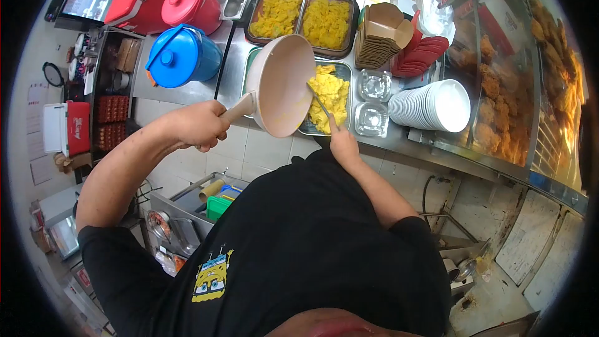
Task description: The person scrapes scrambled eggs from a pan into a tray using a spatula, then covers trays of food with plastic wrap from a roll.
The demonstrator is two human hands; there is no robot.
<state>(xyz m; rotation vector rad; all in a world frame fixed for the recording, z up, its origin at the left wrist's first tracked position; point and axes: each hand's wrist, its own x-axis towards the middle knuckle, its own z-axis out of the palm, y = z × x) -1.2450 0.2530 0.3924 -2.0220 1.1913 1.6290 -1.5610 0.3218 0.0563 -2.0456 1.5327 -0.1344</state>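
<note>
The left hand (198, 126) has its fingers clenched round the handle of a pale frying pan (284, 84), held tilted over a steel tray (344, 70) of yellow scrambled egg (331, 93) on the tabletop (234, 81). The right hand (342, 143) grips a utensil (321, 105) whose tip reaches into the pan. Stacked white plates (433, 106) stand just beside.

Counter crowded w/ plate stack (437, 105), blue bucket (181, 56); free room nr front edge.

Pinkish-beige pan (284, 84), yellow scrambled egg (329, 93)
</note>
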